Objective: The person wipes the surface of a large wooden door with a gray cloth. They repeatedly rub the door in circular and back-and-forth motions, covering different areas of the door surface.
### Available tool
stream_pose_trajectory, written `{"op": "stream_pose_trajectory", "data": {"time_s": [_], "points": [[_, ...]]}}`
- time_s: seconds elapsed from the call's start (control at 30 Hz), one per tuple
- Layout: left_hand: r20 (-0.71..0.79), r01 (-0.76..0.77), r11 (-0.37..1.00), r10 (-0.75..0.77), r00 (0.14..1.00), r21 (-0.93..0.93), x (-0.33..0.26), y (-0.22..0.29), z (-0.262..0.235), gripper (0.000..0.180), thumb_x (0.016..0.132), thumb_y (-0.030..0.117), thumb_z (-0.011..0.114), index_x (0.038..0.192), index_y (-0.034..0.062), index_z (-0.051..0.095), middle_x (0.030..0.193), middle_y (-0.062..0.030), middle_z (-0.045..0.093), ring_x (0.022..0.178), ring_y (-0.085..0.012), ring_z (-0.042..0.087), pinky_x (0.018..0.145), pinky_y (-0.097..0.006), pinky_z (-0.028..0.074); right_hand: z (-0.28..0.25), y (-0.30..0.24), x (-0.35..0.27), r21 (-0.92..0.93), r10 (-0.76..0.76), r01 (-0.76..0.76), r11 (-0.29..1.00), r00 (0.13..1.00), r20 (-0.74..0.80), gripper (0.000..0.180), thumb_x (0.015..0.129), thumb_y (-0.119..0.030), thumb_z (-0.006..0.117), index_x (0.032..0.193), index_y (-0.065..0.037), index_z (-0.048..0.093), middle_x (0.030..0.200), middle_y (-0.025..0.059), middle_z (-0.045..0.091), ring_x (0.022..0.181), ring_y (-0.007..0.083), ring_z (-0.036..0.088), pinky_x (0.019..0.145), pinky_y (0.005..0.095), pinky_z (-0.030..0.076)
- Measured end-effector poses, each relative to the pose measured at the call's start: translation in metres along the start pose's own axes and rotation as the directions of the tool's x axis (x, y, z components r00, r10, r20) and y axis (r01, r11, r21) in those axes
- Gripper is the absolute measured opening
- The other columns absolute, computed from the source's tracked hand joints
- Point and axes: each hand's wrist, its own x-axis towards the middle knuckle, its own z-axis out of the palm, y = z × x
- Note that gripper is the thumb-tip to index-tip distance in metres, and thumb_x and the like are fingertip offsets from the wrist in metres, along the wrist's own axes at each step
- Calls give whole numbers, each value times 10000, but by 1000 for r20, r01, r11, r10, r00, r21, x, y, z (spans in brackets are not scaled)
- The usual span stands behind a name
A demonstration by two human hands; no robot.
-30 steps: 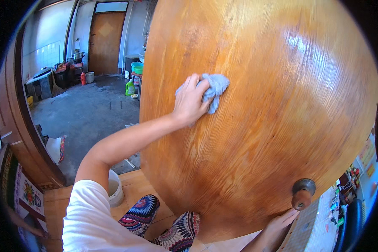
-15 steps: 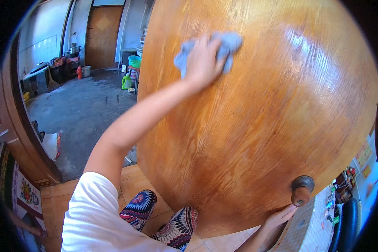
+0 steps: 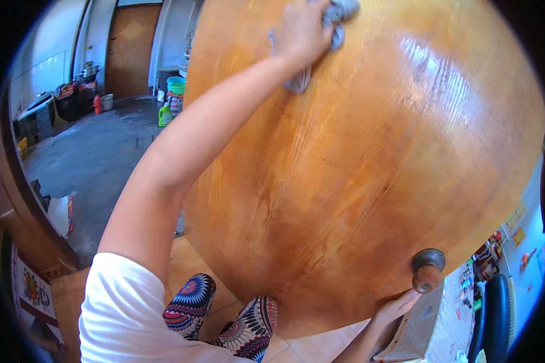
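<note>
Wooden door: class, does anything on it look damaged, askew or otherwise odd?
Nothing stands out. The wooden door looks whole and glossy, its round knob sits straight, the left hand presses a grey cloth flat on it, and the right hand steadies its edge.

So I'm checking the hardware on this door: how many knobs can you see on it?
1. A single dark round knob sits low on the right side of the wooden door, just above the right hand. Any knob on the door's far face would be hidden.

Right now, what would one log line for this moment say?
left hand: presses crumpled grey cloth high on glossy wooden door | right hand: on door edge below round dark knob
</note>
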Motion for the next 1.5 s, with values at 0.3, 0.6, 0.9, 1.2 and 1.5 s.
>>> {"op": "stream_pose_trajectory", "data": {"time_s": [0.3,0.6,0.9,1.2,1.5], "points": [[191,-94,995,98,977,-28,-152,0,-35,477,805,149,777,1238,53,602,1210,-228,560,1111,-462,555,938,-515,479,0,9,-1,-80,68,-75,994,993,-95,640,1125,-387,392,1512,122,376,1581,260,402,1489,326,352,1239,406,220],[295,-229,970,244,924,-85,-173,-10,-53,320,777,139,756,1076,100,651,1205,-157,584,1122,-376,556,922,-480,457,-7,21,7,-156,-76,71,985,997,-25,641,1129,-391,373,1518,118,371,1595,256,384,1498,326,341,1244,407,210],[-58,-89,996,88,994,-11,-1,0,-9,267,896,171,660,1139,60,651,1139,-223,628,1078,-416,583,910,-498,484,3,4,0,-55,57,-60,997,996,-69,646,1128,-394,380,1513,125,373,1594,260,383,1498,320,340,1243,405,210],[444,-110,992,129,887,-67,-169,-16,-73,423,785,145,776,1181,78,642,1053,-154,567,1044,-397,565,880,-482,489,-4,33,11,-105,-48,43,994,998,-42,655,1124,-402,390,1512,125,374,1597,255,381,1499,317,339,1247,402,210],[-308,-48,997,66,949,64,5,8,21,273,946,218,609,1140,29,642,1184,-274,609,1136,-446,543,961,-525,441,0,3,0,-66,-7,8,998,1000,17,673,1123,-414,383,1518,130,359,1604,259,367,1505,322,327,1249,412,202]]}}
